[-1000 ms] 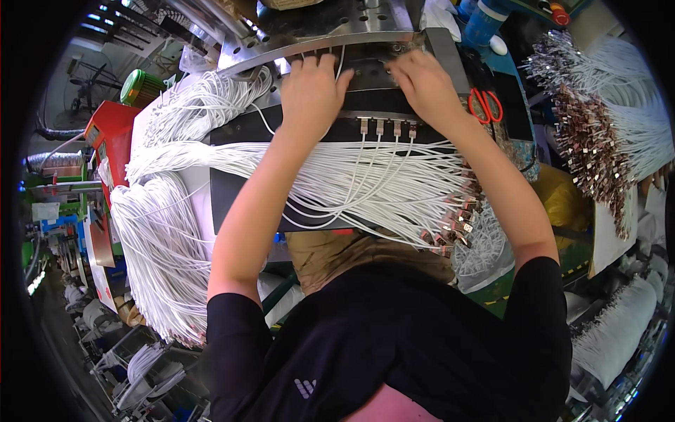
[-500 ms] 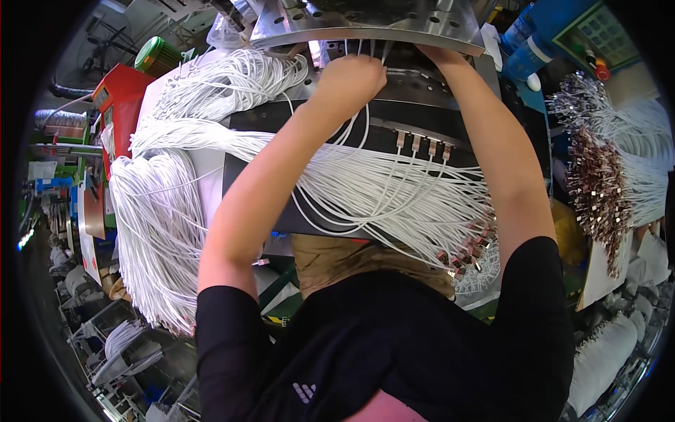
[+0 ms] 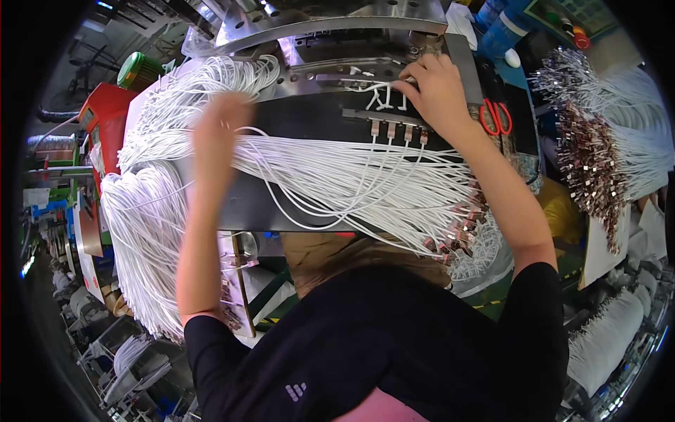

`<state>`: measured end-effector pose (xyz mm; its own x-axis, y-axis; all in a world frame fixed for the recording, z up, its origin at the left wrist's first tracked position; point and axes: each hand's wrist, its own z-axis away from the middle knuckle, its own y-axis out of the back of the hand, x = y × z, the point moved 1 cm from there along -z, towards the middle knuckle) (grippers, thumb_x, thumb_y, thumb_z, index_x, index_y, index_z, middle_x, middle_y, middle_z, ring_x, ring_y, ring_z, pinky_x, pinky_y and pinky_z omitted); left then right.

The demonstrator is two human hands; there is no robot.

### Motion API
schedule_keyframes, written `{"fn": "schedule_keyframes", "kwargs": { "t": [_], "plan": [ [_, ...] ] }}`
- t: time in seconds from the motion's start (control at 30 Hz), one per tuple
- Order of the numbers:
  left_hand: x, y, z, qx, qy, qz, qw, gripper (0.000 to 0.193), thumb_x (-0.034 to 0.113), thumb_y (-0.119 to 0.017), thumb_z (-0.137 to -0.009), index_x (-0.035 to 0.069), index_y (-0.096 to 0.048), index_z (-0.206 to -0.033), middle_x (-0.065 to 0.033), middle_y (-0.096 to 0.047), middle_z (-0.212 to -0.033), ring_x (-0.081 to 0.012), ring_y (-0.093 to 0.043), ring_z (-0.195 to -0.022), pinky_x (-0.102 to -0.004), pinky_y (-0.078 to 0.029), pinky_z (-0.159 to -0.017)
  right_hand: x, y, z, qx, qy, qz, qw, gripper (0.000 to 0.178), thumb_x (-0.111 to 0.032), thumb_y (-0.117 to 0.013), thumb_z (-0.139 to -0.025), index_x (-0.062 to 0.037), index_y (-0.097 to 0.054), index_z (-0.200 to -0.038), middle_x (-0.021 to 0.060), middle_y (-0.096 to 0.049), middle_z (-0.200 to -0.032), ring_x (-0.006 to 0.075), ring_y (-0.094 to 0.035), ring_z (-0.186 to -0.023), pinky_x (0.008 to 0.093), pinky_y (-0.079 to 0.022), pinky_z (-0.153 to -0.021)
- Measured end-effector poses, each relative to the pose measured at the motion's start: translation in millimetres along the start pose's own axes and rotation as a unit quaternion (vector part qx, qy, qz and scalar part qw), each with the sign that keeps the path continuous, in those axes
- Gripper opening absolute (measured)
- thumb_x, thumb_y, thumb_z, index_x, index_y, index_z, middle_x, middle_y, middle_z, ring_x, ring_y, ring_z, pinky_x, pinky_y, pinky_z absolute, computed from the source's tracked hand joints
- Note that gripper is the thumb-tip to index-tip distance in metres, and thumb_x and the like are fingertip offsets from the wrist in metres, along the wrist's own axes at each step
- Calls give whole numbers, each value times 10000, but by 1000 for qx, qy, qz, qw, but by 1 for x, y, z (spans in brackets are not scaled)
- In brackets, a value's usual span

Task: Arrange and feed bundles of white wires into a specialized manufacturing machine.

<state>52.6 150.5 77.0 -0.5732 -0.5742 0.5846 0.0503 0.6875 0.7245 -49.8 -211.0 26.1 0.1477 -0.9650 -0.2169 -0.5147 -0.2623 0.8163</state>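
My left hand is smeared by motion over the white cables at the left; its fingers and anything in them cannot be made out. At the far right of the work surface, my right hand has its thumb and bent fingers around the right end of a narrow metal bar. Branched white plastic scraps stick out beside the thumb. Nearer me lies a second metal bar with several copper-coloured connectors seated along it. Their white cables join a wide bundle of cables across the black surface.
The perforated steel press plate overhangs the far edge. Red-handled scissors lie right of my right forearm. Cable heaps hang off the left side. A red box stands behind them; more connector-tipped cables sit at the right.
Both hands have come out from under the press plate. My left hand has swung left; my right hand has drawn back toward me. The bar with white scraps and the scissors now show.
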Motion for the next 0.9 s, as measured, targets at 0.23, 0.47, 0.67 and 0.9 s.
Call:
{"fn": "schedule_keyframes", "kwargs": {
  "t": [0.23, 0.47, 0.67, 0.9],
  "plan": [
    [110, -126, 74, -128, -271, 85, 950, 240, 154, -749, -840, 67, -666, -1048, -93, -655, -1035, -305, -614, -977, -393, -514, -854, -10, 56, 55, -176, -64, -114, 976, 265, -155, -678, -914, -61, -677, -1162, 142, -593, -971, 347, -573, -945, 402, -468, -844],
    [106, -110, 52, -141, -241, -40, 959, 146, 194, -716, -872, 58, -662, -868, -93, -645, -889, -278, -619, -826, -394, -521, -713, 15, -22, -4, -36, -45, -177, 982, 297, -213, -623, -963, -58, -647, -1215, 171, -638, -1029, 369, -591, -978, 399, -470, -869],
    [83, -116, -19, -55, -156, -141, 976, 287, 260, -642, -913, 68, -651, -700, -109, -644, -721, -312, -656, -718, -422, -517, -598, 64, -106, -117, 165, -23, -4, 986, 306, -284, -610, -944, -7, -666, -1063, 168, -689, -1053, 293, -641, -1023, 433, -498, -900],
    [85, -128, -98, -104, -50, -118, 986, 199, 220, -673, -847, 41, -729, -780, -145, -669, -700, -348, -685, -708, -404, -556, -659, 76, -105, -142, 28, -72, -19, 997, 363, -297, -579, -967, 17, -654, -1134, 210, -677, -1115, 338, -626, -1078, 452, -473, -935]
  ]
}}
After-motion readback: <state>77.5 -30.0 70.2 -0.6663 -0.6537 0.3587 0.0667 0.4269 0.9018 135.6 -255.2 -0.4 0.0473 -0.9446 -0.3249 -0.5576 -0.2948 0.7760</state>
